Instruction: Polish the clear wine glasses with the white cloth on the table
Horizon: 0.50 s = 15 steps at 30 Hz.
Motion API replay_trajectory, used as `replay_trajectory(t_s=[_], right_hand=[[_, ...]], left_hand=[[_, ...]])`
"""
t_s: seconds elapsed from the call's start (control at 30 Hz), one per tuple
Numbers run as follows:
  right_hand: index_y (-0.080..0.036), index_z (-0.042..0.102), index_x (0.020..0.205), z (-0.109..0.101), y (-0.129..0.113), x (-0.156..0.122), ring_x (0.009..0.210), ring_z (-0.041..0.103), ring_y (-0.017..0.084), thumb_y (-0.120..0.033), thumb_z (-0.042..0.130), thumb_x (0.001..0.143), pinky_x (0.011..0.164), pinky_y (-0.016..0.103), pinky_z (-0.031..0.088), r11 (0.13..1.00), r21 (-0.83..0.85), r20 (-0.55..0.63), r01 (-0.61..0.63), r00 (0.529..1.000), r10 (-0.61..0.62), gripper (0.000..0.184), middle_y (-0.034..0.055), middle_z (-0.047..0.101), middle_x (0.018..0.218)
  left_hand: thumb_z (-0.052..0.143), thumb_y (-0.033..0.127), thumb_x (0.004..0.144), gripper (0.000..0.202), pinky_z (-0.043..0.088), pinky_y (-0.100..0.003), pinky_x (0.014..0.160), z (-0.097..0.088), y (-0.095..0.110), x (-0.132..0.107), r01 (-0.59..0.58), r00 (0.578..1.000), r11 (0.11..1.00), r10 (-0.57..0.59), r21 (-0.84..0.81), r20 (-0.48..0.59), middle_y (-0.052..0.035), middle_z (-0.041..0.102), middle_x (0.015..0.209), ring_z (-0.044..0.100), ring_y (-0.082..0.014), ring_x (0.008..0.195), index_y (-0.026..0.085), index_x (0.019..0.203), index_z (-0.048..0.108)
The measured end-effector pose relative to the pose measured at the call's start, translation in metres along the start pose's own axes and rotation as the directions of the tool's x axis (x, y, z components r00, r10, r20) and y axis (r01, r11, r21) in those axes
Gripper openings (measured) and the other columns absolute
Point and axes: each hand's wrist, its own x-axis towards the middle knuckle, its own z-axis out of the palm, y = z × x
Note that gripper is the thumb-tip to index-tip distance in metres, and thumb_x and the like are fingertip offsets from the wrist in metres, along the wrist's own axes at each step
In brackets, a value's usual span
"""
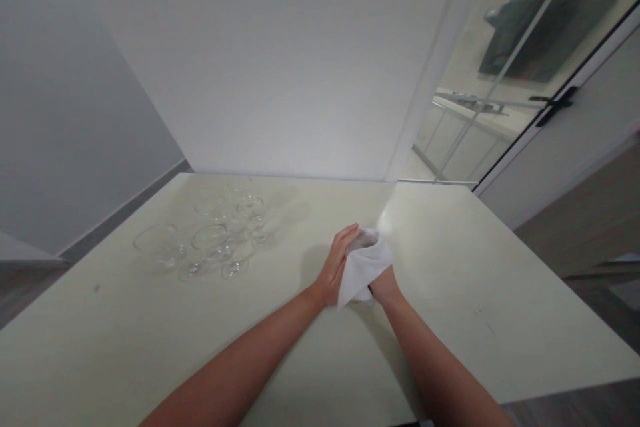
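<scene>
A white cloth (364, 268) is held between the left hand (337, 265) and the right hand (385, 287), partly covered by it, over the table (450, 320); clear glasses (213, 237) are grouped to the left

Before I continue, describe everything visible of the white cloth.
The white cloth looks soft and plain, folded around a hollow open at the top, one corner pointing down. The left hand lies against one side; the cloth partly covers the right hand. It's bunched over the table; whether it wraps anything is unclear.
</scene>
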Motion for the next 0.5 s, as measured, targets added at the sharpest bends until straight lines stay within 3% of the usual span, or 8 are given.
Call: replay_trajectory(t_s=[0.1,0.23,0.43,0.5], right_hand=[[-0.021,0.067,0.106,-0.003,-0.007,0.003,0.106,0.064,0.023,-0.029,0.070,0.075,0.107,0.042,0.044,1.000,-0.026,-0.045,0.012,0.999,-0.013,0.032,0.0072,0.071,0.114],[-0.018,0.065,0.106,-0.001,-0.017,0.004,0.096,0.067,0.023,-0.036,0.072,0.075,0.098,0.043,0.050,0.999,0.043,-0.045,0.025,0.999,-0.023,0.037,0.0100,0.072,0.109],[-0.019,0.064,0.111,0.003,0.002,-0.003,0.107,0.065,0.026,-0.047,0.072,0.072,0.105,0.047,0.045,0.992,0.124,-0.247,-0.003,0.969,0.033,0.049,0.0125,0.069,0.119],[-0.018,0.059,0.120,0.006,0.010,-0.006,0.116,0.062,0.027,-0.053,0.065,0.077,0.106,0.049,0.044,0.978,0.209,-0.224,-0.027,0.972,0.075,0.056,0.0142,0.063,0.129]], left_hand=[[0.026,0.044,0.102,0.052,0.020,-0.051,0.120,0.003,-0.002,-0.002,0.003,0.998,0.998,-0.008,0.066,0.062,-0.0086,0.028,0.155,0.025,-0.0276,0.143,0.029,0.151,0.028],[0.032,0.044,0.100,0.057,0.018,-0.051,0.121,0.005,-0.004,-0.002,0.029,0.996,0.994,-0.037,0.104,0.083,-0.0039,0.018,0.160,0.016,-0.0282,0.147,0.032,0.154,0.017],[0.044,0.058,0.093,0.078,0.018,-0.054,0.119,0.004,0.001,-0.001,-0.026,0.994,0.997,0.018,0.073,0.111,-0.0123,0.028,0.157,0.025,-0.0343,0.144,0.026,0.155,0.010],[0.051,0.061,0.089,0.088,0.018,-0.055,0.119,0.005,0.002,-0.001,-0.038,0.993,0.999,0.033,0.038,0.116,-0.0144,0.027,0.156,0.025,-0.0352,0.144,0.026,0.156,0.005]])
